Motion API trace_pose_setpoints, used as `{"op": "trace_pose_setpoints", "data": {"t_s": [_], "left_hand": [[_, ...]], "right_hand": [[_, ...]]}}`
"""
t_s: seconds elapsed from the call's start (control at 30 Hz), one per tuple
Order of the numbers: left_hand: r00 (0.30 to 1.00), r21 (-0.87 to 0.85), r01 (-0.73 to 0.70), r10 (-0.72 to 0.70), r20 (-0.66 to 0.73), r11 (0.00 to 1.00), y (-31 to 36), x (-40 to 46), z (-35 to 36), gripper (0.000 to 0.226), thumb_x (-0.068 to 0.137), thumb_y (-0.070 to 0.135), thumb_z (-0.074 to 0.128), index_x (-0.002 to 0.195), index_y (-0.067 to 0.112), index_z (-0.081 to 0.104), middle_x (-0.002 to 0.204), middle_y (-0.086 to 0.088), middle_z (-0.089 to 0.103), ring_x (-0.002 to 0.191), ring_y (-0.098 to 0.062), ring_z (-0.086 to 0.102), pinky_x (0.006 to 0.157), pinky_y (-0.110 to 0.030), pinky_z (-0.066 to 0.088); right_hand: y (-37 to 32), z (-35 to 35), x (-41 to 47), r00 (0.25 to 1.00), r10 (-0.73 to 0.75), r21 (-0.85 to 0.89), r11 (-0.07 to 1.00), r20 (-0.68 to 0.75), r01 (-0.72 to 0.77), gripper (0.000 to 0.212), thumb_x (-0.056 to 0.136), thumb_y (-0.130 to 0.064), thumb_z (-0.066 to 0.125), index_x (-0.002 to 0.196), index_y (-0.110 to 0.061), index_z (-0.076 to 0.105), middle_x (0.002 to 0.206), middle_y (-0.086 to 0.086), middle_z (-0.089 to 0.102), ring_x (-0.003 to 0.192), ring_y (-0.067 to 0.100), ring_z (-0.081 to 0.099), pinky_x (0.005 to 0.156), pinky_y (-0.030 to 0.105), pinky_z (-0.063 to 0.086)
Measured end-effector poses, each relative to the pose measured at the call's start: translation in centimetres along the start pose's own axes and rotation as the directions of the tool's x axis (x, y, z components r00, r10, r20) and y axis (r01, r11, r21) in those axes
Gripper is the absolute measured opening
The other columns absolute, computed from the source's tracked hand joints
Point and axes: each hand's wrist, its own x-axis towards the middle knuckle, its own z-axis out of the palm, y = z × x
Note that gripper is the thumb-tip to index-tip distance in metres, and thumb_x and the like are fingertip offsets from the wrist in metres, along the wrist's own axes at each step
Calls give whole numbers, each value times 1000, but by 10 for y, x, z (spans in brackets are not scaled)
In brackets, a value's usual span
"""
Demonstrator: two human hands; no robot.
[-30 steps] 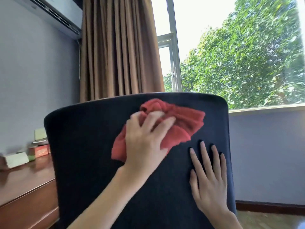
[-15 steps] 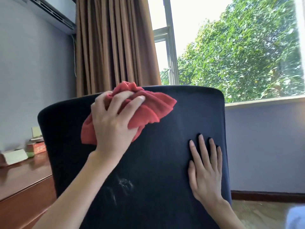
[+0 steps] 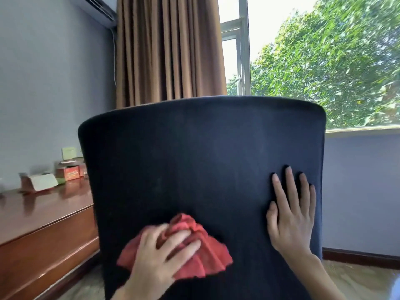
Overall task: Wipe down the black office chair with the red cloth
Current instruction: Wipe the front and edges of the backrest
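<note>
The black office chair's backrest [image 3: 205, 152] fills the middle of the view, its rear face toward me. My left hand [image 3: 158, 256] grips the bunched red cloth [image 3: 210, 258] and presses it against the lower left of the backrest. The cloth fans out to the right of my fingers. My right hand [image 3: 290, 213] lies flat on the right side of the backrest with its fingers straight and pointing up. The seat and base of the chair are hidden behind the backrest.
A wooden desk [image 3: 39, 215] stands on the left against the wall, with a white box [image 3: 42, 181] and a red box [image 3: 70, 172] on it. A brown curtain [image 3: 168, 50] and a window [image 3: 324, 61] are behind the chair. Floor shows at the lower right.
My left hand has dragged the red cloth down from the top left edge of the backrest to its lower part. My right hand has stayed flat on the right side.
</note>
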Motion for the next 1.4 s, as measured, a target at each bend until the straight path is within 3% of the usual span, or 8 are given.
{"op": "trace_pose_setpoints", "data": {"t_s": [0.27,0.47,0.5,0.53,0.67,0.77,0.87,1.4], "left_hand": [[872,-109,388,-403,-277,915,-67,153,-28,36,81,19,70,117,17,67,117,-10,62,102,-40,55,94,-38,38],[633,-223,515,-191,750,828,23,8,-18,39,77,52,34,102,78,50,107,22,48,112,-18,46,102,-15,25],[609,-271,426,-53,791,863,14,18,-16,77,88,51,19,44,67,-42,115,23,46,124,-16,40,102,-13,21],[707,-305,250,42,706,919,16,26,-10,71,101,41,13,148,-1,-19,127,10,51,128,-17,40,101,-14,22],[501,-391,688,-10,866,611,24,77,5,57,103,16,34,69,33,76,101,11,72,98,-6,58,104,-22,35],[938,-227,335,-300,173,914,32,115,9,27,82,21,64,100,40,71,126,8,62,107,-29,55,93,-39,42],[913,-152,270,-303,-274,951,13,213,-1,41,74,24,77,114,25,70,123,3,63,108,-35,52,88,-47,41],[999,19,-16,17,-34,1000,-2,89,-26,34,85,15,67,115,31,63,120,8,63,104,-31,51,83,-46,45]], "right_hand": [[-5,-2,2,1000,7,28,1000,-12,-7,56,93,-22,38,149,-17,39,159,11,33,146,42,29,122,52,14],[-7,-4,1,1000,-6,39,999,-4,6,57,92,-21,38,149,-18,38,160,10,32,148,39,26,122,53,14],[-7,-5,1,1000,-10,41,999,-4,10,57,92,-21,38,150,-18,38,160,10,32,148,38,25,122,53,14],[-4,-6,1,1000,-15,51,999,2,15,58,92,-20,38,150,-19,37,160,9,31,149,37,24,122,53,14],[5,-9,2,999,-25,190,982,29,19,59,92,-13,36,150,-20,37,163,3,26,151,33,21,121,56,15],[10,-9,1,999,22,327,945,23,-28,60,90,-8,35,149,-15,40,163,5,26,151,32,22,121,56,16],[17,-11,-2,999,46,396,917,29,-54,59,88,-7,33,146,-11,45,162,6,28,151,31,22,118,57,20],[29,7,-12,971,183,132,970,151,-203,62,101,-38,27,158,-17,15,167,7,10,153,33,8,119,59,15]]}}
